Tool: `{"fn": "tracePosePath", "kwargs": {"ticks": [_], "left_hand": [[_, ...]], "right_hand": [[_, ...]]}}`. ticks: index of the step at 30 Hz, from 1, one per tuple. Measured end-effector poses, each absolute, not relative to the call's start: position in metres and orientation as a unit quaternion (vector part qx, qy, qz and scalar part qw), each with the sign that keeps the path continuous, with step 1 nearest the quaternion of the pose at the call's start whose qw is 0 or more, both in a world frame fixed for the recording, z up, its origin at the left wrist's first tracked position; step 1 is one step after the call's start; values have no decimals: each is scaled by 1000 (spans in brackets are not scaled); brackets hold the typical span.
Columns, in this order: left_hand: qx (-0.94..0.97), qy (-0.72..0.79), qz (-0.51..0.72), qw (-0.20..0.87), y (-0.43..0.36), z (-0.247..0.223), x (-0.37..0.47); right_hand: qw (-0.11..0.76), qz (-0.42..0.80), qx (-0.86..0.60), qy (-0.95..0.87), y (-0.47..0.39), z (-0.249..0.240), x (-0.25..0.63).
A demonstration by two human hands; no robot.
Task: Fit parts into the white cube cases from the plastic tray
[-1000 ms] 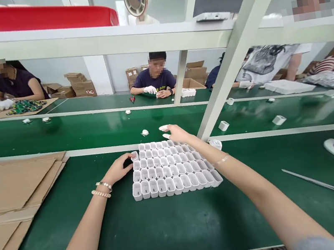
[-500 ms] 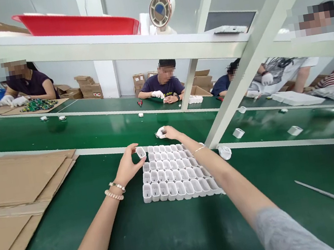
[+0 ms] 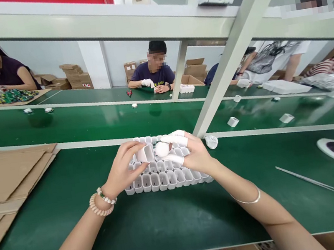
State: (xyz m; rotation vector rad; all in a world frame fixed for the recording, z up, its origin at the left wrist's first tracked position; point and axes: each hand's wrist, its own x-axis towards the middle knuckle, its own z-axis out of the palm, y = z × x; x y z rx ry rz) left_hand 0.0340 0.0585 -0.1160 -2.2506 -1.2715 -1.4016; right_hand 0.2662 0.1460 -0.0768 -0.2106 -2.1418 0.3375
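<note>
- In the head view, the right hand [image 3: 198, 153] is no longer reaching over the green conveyor belt [image 3: 89, 116]; it is now gripping a round white piece [image 3: 162, 148] above the block of white cups [image 3: 163, 180].
- The left hand [image 3: 123, 168] is clasping a single white cup [image 3: 146, 153], which is now tipping its mouth toward that piece; half a second ago it was standing more upright.
- The two hands are facing each other, nearly meeting.
- The smooth green bench [image 3: 157, 223] is carrying flat brown cardboard sheets [image 3: 7, 175] at left and slim metal tweezers [image 3: 307, 179] at right.
- Across the belt, a person in a dark shirt [image 3: 154, 74] is sitting.
- The cups are showing rounded-rectangular mouths and smooth, plastic-looking walls; white covers are sheathing some right fingers [image 3: 178, 140].
</note>
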Motion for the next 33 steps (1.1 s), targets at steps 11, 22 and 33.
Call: {"fn": "tracePosePath", "kwargs": {"ticks": [11, 22, 33], "left_hand": [[-774, -419, -461, 111, 58, -114, 36], [-787, -408, -446, 122, 58, -115, 39], [-799, -404, -430, 119, 58, -118, 40]], "right_hand": [[422, 68, -67, -902, 147, -83, 265], [350, 25, -118, -929, 138, -77, 274], [333, -6, -153, -930, 128, -81, 273]]}}
